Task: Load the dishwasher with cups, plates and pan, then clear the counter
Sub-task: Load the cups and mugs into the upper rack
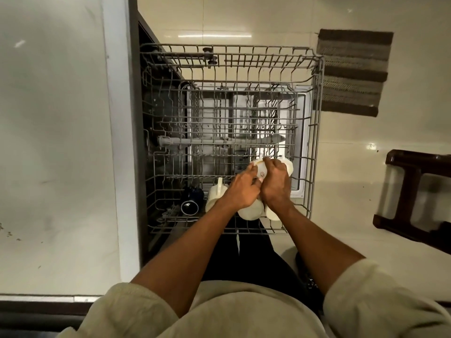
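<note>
The grey wire upper rack (314, 132) of the dishwasher is pulled out below me. Along its near edge lie a dark blue cup (190, 202) and several cream cups (214, 196). My left hand (240, 190) and my right hand (275, 184) meet over the near right part of the rack. Both grip a cream cup (260, 170) with a printed mark, held just above the row. Another cream cup (288, 165) shows behind my right hand. More cream cups (251, 212) lie under my wrists, partly hidden.
A pale stone counter (53, 142) runs along the left, with crumbs at its near left. A striped brown mat (353, 74) lies on the tiled floor at the far right. A dark wooden stool (415, 198) stands at the right edge. The lower rack shows through the wires.
</note>
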A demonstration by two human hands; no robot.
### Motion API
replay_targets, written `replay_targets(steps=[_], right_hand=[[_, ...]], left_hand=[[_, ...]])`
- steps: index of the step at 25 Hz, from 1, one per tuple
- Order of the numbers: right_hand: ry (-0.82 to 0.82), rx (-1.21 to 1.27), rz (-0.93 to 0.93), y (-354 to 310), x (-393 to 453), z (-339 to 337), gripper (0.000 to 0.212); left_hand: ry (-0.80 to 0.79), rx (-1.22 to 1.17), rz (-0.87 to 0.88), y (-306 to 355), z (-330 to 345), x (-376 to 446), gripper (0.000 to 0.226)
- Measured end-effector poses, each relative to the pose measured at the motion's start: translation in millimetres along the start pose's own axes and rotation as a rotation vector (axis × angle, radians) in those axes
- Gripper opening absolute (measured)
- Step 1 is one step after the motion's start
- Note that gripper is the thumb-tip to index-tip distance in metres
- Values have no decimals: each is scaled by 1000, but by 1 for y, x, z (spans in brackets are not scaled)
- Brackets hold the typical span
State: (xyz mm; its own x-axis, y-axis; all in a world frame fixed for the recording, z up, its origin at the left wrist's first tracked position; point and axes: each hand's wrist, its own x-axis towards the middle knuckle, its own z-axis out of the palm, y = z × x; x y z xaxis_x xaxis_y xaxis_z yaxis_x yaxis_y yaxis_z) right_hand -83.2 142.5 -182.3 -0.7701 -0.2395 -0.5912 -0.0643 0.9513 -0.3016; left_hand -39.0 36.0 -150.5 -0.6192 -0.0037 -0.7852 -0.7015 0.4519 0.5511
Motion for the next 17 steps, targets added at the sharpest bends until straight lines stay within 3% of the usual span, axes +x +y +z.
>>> replay_targets(steps=[6,13,17], right_hand=[[-31,-69,6,2,8,5,62],[19,-179,-34,4,17,7,50],[-3,-182,-32,8,14,7,63]], left_hand=[[-45,-25,-33,-9,6,13,56],[-64,-60,-52,-11,9,25,55],[-24,-68,-42,-11,11,25,55]])
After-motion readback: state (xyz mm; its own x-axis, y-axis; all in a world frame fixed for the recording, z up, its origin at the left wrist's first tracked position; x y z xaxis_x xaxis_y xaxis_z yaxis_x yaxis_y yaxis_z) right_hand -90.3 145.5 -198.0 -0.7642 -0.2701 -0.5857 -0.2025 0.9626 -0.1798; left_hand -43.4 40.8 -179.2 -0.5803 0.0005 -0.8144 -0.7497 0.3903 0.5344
